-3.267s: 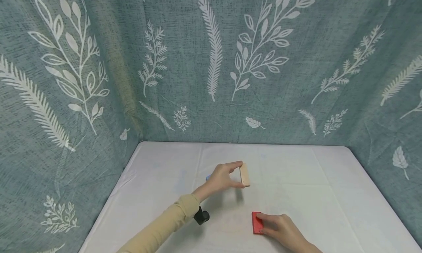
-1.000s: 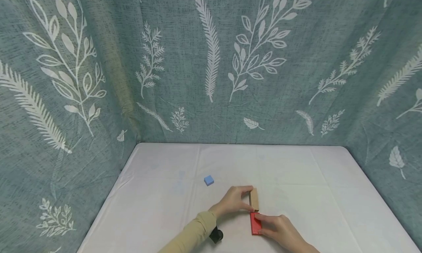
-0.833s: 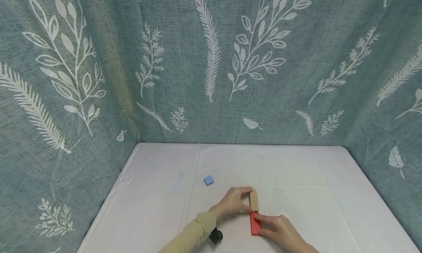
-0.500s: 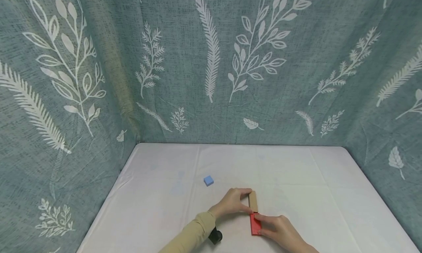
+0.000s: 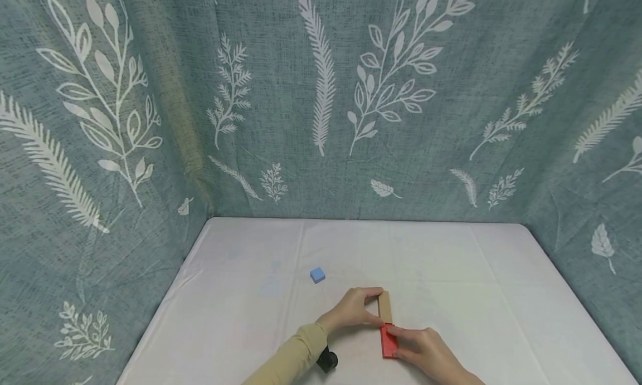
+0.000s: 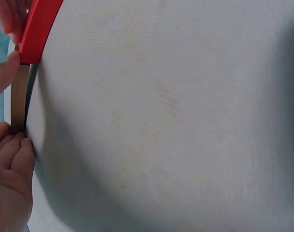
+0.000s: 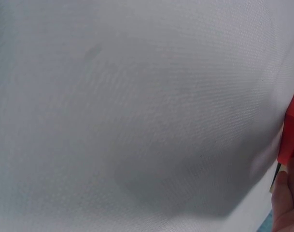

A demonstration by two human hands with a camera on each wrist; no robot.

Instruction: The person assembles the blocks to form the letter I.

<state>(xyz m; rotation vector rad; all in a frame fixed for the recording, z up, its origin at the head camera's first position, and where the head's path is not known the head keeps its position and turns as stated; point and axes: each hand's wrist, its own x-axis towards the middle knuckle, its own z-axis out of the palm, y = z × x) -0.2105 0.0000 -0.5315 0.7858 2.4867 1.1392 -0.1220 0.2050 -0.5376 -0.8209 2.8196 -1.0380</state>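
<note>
Leaf-printed curtain [image 5: 281,101] behind a white-covered bench [image 5: 451,273], two blocks held in line.
The left hand [image 5: 349,307]'s grip pinches a tan block [image 5: 384,308], thumb at its near end, fingers at its far end; the right hand [image 5: 433,352]'s grip pinches a red block [image 5: 388,345] closer to the bench's near edge. The blocks' facing ends appear to touch. A blue block [image 5: 317,275] rests apart, nearer the far and left edges. A black device [image 5: 328,360] shows beside the left sleeve [image 5: 291,354].

Two hands [image 5: 349,308] [image 5: 429,349], one red block [image 5: 388,345], one tan block [image 5: 384,308], one blue block [image 5: 317,274] (blocks: three), one table [image 5: 451,262].
</note>
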